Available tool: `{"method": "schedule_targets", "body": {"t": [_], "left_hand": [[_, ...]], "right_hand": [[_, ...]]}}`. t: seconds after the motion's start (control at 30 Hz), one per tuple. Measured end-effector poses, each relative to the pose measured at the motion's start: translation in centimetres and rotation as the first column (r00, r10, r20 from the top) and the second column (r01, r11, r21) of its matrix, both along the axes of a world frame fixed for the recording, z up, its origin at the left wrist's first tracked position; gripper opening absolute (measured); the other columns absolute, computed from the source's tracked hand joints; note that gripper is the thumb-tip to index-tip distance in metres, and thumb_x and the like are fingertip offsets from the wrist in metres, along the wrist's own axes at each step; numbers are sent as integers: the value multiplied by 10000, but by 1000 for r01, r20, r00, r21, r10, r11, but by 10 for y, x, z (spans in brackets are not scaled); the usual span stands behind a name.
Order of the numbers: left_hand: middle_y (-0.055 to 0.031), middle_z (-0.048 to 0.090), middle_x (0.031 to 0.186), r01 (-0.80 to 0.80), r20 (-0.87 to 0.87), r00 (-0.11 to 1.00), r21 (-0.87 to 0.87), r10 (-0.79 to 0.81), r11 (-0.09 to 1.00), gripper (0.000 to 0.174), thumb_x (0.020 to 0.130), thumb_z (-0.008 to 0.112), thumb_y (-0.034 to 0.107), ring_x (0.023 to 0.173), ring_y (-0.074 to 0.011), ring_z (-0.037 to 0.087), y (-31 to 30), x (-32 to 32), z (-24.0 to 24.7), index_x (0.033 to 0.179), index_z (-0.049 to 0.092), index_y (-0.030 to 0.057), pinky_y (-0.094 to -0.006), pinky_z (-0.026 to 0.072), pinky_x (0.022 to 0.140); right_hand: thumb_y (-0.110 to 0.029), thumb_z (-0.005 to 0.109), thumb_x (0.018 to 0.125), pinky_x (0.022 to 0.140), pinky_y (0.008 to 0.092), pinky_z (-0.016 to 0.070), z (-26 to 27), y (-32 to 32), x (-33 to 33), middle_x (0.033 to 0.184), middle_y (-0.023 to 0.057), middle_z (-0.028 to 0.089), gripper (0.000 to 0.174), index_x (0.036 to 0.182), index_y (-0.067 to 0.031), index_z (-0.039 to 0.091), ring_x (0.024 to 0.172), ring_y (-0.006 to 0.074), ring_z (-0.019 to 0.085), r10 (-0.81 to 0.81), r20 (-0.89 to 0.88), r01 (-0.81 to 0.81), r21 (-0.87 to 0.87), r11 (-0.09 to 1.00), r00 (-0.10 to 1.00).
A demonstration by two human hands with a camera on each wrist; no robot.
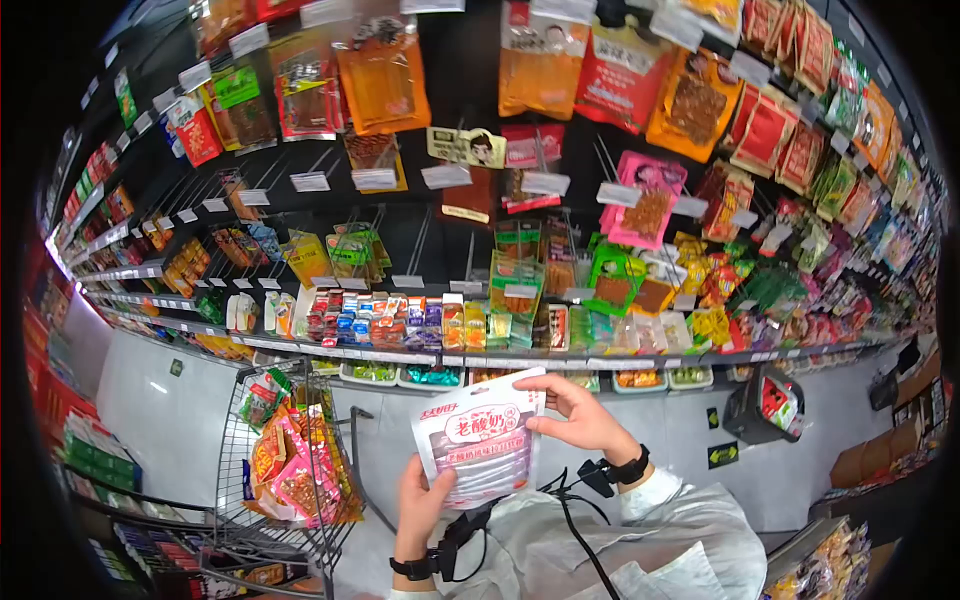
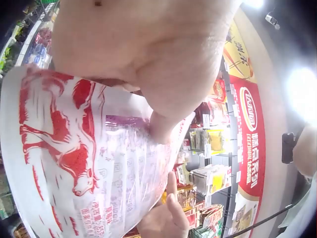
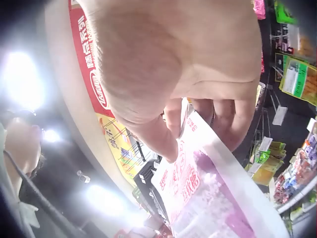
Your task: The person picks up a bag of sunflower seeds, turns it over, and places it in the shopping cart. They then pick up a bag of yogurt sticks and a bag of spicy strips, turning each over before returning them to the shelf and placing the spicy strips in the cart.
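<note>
A white candy bag [image 1: 482,440] with red print and pale purple sticks showing through its lower front is held up before the chest in the head view. My left hand [image 1: 424,498] grips its lower left edge, thumb lying on the front. At the upper right corner, my right hand [image 1: 582,415] pinches it between thumb and fingers. From the left wrist, the bag's other face [image 2: 74,134] shows a red cow drawing. In the right wrist view, the fingers of the right hand [image 3: 183,54] wrap behind the corner, partly hidden by the bag.
Ahead stand shelves with hanging snack packets [image 1: 385,80] and a lower row of small boxed packs [image 1: 400,322]. A wire shopping cart [image 1: 228,455] at left carries several colourful snack bags [image 1: 300,465]. A black bin [image 1: 750,412] stands on the grey floor at right.
</note>
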State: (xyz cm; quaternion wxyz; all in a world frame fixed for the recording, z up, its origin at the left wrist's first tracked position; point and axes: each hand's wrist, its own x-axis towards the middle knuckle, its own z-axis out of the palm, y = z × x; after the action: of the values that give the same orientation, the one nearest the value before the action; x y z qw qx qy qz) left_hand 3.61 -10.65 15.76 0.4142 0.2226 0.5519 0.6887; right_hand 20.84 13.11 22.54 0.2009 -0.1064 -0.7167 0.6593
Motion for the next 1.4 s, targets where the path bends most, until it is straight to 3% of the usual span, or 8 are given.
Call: {"method": "schedule_targets", "body": {"t": [0.13,0.23,0.6,0.8,0.97,1.1,1.17,1.4], "left_hand": [[-63,653,1151,-35,-17,999,-52,34,998,305,977,658,134,1029,-119,592,6,45,18,1224,547,-7,-292,480,921],[-45,651,1088,-36,-46,998,-65,33,997,217,995,627,126,976,-98,583,12,67,28,1157,554,1,-275,481,881],[-37,652,1121,315,-42,946,-121,-321,941,293,990,628,125,1009,-100,593,-15,102,25,1239,553,-10,-283,477,919],[-46,660,1144,396,73,914,55,-400,916,309,990,632,117,1034,-106,603,-34,137,-2,1264,560,-6,-289,486,930],[-42,639,1238,486,116,867,22,-485,873,422,985,630,101,1101,-113,594,-44,154,-6,1382,512,18,-294,475,981],[-51,657,1179,422,70,905,-18,-420,906,343,984,629,115,1064,-117,598,-37,164,-9,1297,559,-7,-293,478,951],[-44,655,1169,398,-5,917,-79,-400,914,347,977,630,115,1054,-117,593,-32,166,-6,1296,564,-5,-294,472,952],[-24,664,1137,440,-30,894,-136,-447,888,326,971,639,113,1026,-103,595,11,216,-7,1272,597,-3,-282,477,923]], "right_hand": [[-8,724,892,1115,351,406,-8,0,44,1493,110,456,673,1495,-31,425,1358,181,452,77,150,-74,-29,997,986],[4,727,883,1110,335,405,-8,-15,65,1520,104,420,725,1520,-44,387,1372,179,431,43,20,-39,-186,982,999],[28,775,787,1181,337,269,17,-68,143,1574,122,384,866,1540,-2,349,1432,192,351,-381,-45,383,100,918,924],[79,753,795,1143,317,335,34,-109,174,1577,106,364,869,1551,-15,336,1397,174,381,-465,10,463,60,884,885],[47,790,770,1087,281,360,24,-117,203,1519,101,456,858,1531,-56,407,1329,154,441,-470,70,468,52,882,880],[-11,818,769,1033,256,379,24,-117,211,1475,89,514,816,1502,-63,464,1274,133,469,-508,70,498,127,858,858],[-50,812,787,1031,289,405,48,-120,214,1486,60,525,790,1500,-92,475,1289,139,484,-510,230,490,144,860,829],[-85,783,819,1070,341,411,38,-71,276,1479,69,548,718,1479,-109,502,1324,170,511,-463,141,439,174,882,875]]}}
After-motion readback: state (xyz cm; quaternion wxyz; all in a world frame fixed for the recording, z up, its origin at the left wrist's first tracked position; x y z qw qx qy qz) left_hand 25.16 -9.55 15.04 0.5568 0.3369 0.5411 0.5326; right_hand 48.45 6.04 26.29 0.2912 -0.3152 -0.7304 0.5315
